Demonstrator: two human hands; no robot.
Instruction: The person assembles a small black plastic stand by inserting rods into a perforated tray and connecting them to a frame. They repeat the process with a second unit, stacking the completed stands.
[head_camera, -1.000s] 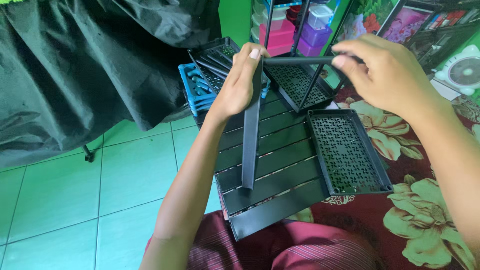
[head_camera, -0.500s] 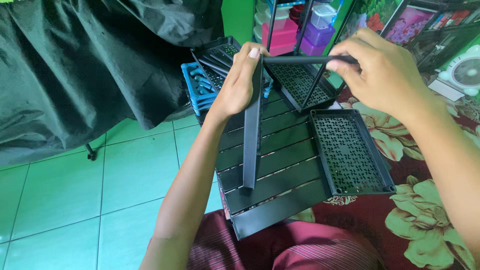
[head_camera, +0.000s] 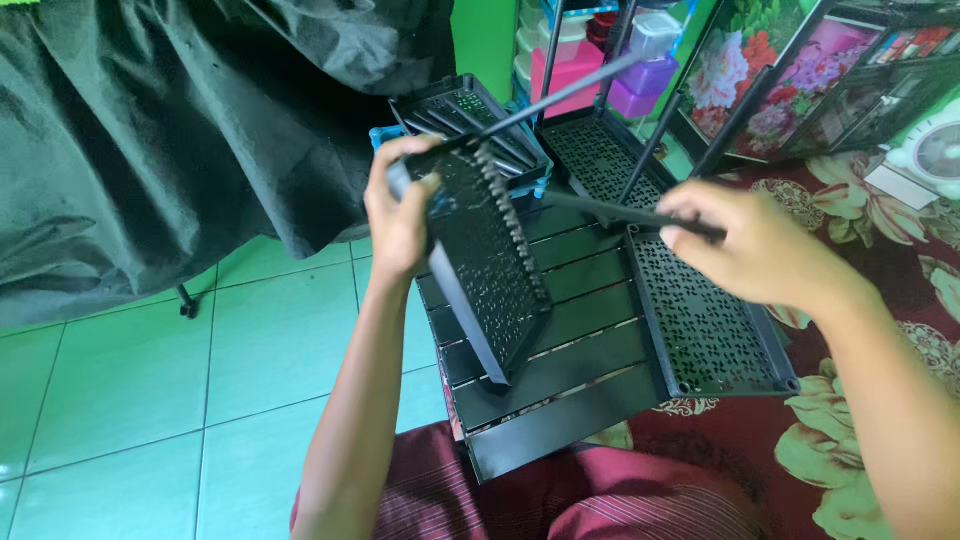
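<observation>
1. Two kinds of floor show: green tiles (head_camera: 150, 370) on the left and a dark red flowered carpet (head_camera: 860, 440) on the right.
2. Big black cloth (head_camera: 150, 140) hangs over the top left, and black rack parts (head_camera: 590, 150) stand by the green wall.
3. Stacked black slatted panels (head_camera: 560, 400) lie in front of the person's lap, with a holed black tray (head_camera: 710, 330) lying flat on them.
4. Left hand (head_camera: 400, 215) has its fingers clamped on the top edge of a black perforated shelf (head_camera: 490, 270), held up and tilted over the panels.
5. Right hand (head_camera: 760, 245) has its fingers closed around a thin black rod (head_camera: 610, 212), just above the tray.
6. One second ago the shelf stood edge-on; now its holed face shows. The right hand has dropped lower and farther from the left.
</observation>
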